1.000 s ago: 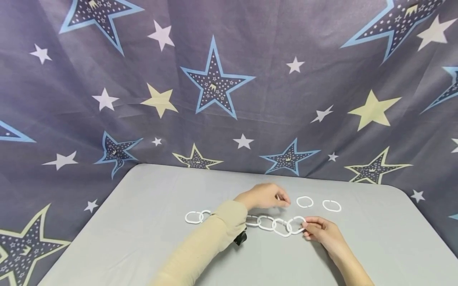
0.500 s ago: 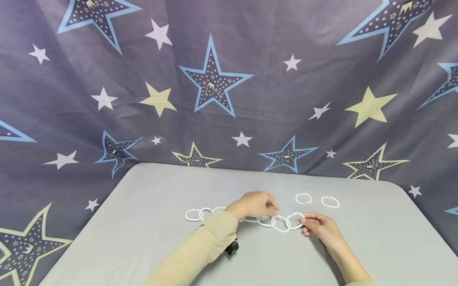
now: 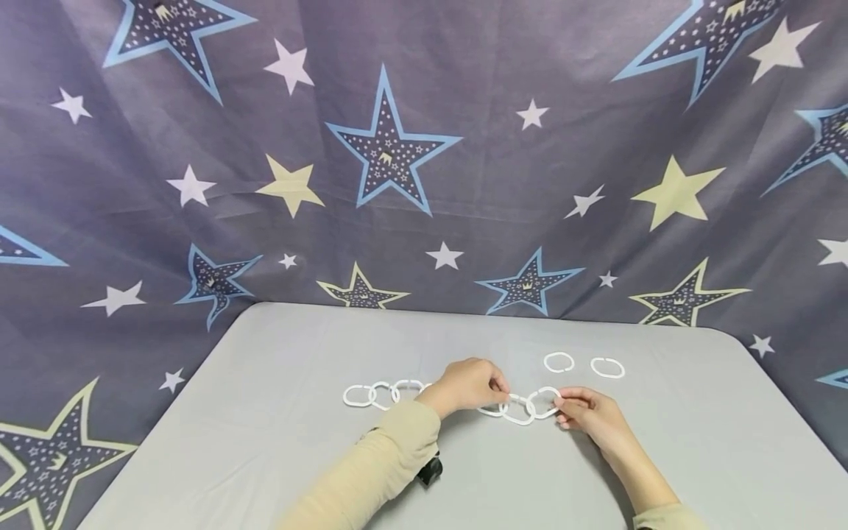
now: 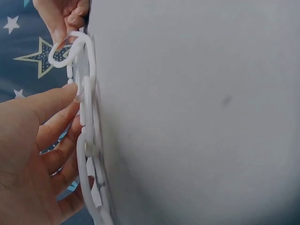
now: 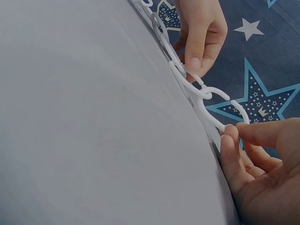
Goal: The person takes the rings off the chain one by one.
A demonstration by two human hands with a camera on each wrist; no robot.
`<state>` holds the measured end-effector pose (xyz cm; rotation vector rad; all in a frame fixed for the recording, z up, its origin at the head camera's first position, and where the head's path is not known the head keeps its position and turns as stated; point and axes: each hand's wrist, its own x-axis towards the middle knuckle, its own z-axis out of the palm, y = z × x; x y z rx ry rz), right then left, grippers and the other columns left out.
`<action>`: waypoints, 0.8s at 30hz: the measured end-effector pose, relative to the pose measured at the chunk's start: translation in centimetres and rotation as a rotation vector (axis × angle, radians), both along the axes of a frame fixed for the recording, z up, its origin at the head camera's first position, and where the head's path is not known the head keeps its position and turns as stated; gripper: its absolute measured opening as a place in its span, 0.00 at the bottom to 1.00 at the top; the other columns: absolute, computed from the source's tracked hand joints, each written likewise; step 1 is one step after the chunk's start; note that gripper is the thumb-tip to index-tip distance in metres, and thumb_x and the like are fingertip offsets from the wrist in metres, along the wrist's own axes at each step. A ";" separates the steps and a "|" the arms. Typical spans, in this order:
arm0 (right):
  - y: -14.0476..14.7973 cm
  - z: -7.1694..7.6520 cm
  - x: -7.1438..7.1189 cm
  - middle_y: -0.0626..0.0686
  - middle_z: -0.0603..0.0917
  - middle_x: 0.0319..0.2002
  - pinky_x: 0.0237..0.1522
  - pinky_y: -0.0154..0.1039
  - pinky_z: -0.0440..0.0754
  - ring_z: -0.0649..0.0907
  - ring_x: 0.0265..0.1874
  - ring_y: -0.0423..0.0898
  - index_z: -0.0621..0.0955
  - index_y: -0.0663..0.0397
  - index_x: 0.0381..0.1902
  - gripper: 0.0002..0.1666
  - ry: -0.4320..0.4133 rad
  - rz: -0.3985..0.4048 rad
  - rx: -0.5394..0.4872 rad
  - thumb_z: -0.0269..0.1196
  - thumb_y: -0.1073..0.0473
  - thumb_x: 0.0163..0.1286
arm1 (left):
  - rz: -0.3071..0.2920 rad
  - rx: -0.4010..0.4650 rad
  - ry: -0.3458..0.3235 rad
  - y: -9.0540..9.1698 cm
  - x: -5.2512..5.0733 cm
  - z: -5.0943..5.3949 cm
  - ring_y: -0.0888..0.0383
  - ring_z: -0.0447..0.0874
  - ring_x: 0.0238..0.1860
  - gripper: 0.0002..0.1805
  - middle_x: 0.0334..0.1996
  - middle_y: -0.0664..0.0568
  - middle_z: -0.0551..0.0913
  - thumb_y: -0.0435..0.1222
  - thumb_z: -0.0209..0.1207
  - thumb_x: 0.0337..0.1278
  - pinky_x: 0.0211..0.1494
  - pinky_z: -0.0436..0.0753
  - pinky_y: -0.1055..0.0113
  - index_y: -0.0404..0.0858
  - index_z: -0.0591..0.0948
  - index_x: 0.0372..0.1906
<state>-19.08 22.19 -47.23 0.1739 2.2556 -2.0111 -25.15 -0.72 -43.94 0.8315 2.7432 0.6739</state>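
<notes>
A chain of white oval links (image 3: 358, 396) runs left to right over the grey table. My right hand (image 3: 595, 416) pinches the last link at its right end (image 3: 544, 403), thumb against fingers, and in the right wrist view that link (image 5: 211, 119) shows a small gap. My left hand (image 3: 467, 384) pinches the chain a little farther left, near the second link from that end (image 3: 518, 410); its forearm and palm hide the middle links. In the left wrist view, the thumb and fingers of my left hand (image 4: 42, 140) are at a link (image 4: 88, 112).
Two loose white links, one (image 3: 559, 361) and another (image 3: 607, 368), lie behind my right hand. The grey table (image 3: 298, 456) ends at a dark star-patterned cloth (image 3: 464, 184). A black object (image 3: 430, 470) is at my left wrist.
My left hand has come down and left from above the chain and now pinches it. My right hand still holds the end link. The head view has shifted slightly.
</notes>
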 end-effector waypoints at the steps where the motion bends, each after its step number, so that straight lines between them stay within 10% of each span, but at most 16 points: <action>1: 0.0 0.0 0.0 0.52 0.84 0.29 0.31 0.32 0.82 0.82 0.25 0.39 0.73 0.80 0.51 0.17 0.002 -0.004 0.002 0.59 0.71 0.69 | 0.004 0.005 0.013 0.0 0.1 -0.1 0.71 0.72 0.28 0.03 0.24 0.71 0.79 0.44 0.69 0.56 0.34 0.71 0.73 0.52 0.89 0.32; 24: -0.6 0.5 0.3 0.51 0.84 0.30 0.31 0.34 0.84 0.82 0.25 0.39 0.74 0.79 0.50 0.17 0.025 -0.026 0.028 0.60 0.68 0.70 | 0.152 0.111 0.222 0.1 2.6 -0.7 0.67 0.74 0.34 0.03 0.27 0.71 0.80 0.47 0.67 0.58 0.39 0.73 0.68 0.55 0.88 0.33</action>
